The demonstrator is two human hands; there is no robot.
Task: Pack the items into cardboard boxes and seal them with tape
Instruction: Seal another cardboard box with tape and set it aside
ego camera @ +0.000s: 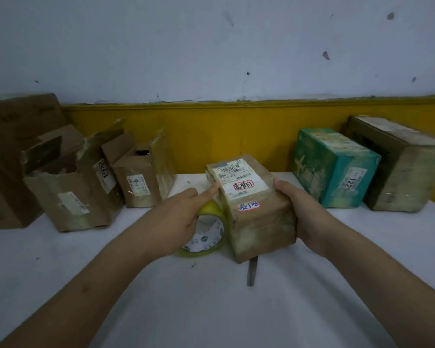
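A small closed cardboard box (254, 207) with white shipping labels on top sits in the middle of the white table (60, 259). My right hand (299, 209) grips its right side. A roll of yellowish clear tape (206, 234) leans against the box's left side. My left hand (181, 217) rests on the roll, fingers around it, with the index finger stretched out and touching the box's upper left edge.
Several open brown boxes (70, 187) stand at the back left, one (141, 177) with flaps up. A teal box (334, 167) and a closed brown box (402, 162) sit at the back right. A dark thin tool (251, 271) lies just in front of the small box.
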